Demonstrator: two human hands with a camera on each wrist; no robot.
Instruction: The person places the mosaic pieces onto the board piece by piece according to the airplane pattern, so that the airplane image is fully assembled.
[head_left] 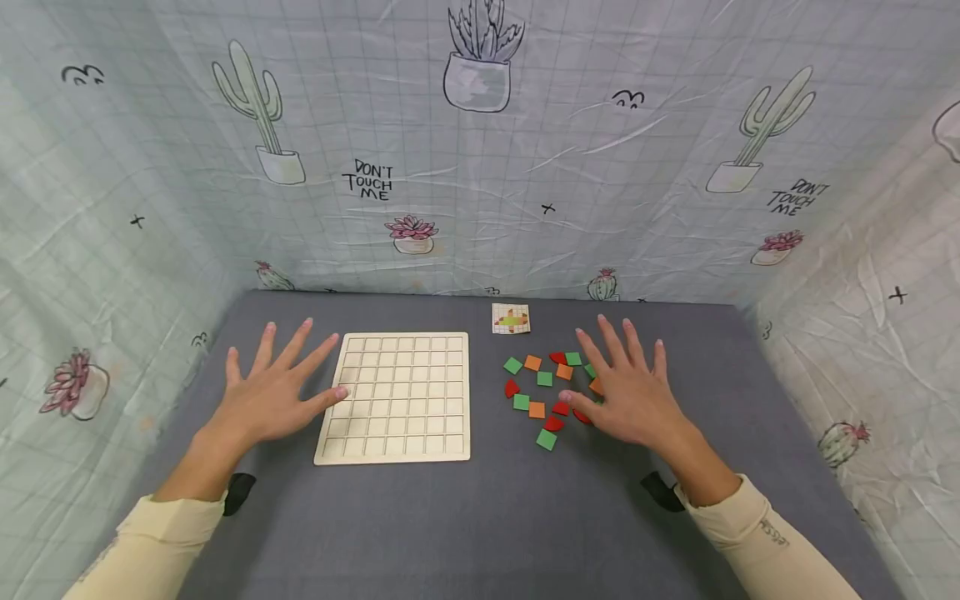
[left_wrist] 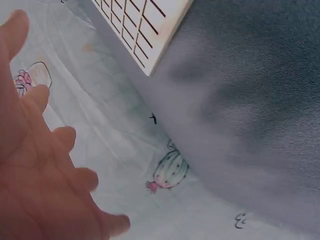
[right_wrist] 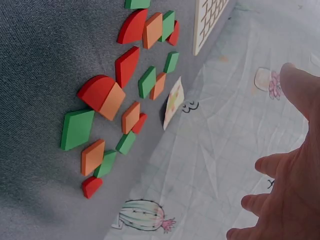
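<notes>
My left hand (head_left: 272, 402) is spread with straight fingers above the table, its thumb over the left edge of a pale wooden grid board (head_left: 397, 398). Nothing is in that hand. On the right, my right hand (head_left: 633, 400) spreads its fingers too, holding nothing, and covers part of a scatter of small tiles. These are green squares (head_left: 547, 439), orange squares (head_left: 537, 410) and red quarter-round pieces (head_left: 553, 424). In the right wrist view several tiles lie close together, and a red quarter-round piece (right_wrist: 95, 90) touches an orange square (right_wrist: 112, 101).
A small card (head_left: 511, 318) with a coloured pattern on a grid lies at the back of the dark grey table (head_left: 480, 525). Pale cloth (head_left: 495, 192) printed with cacti hangs behind the table and along both sides.
</notes>
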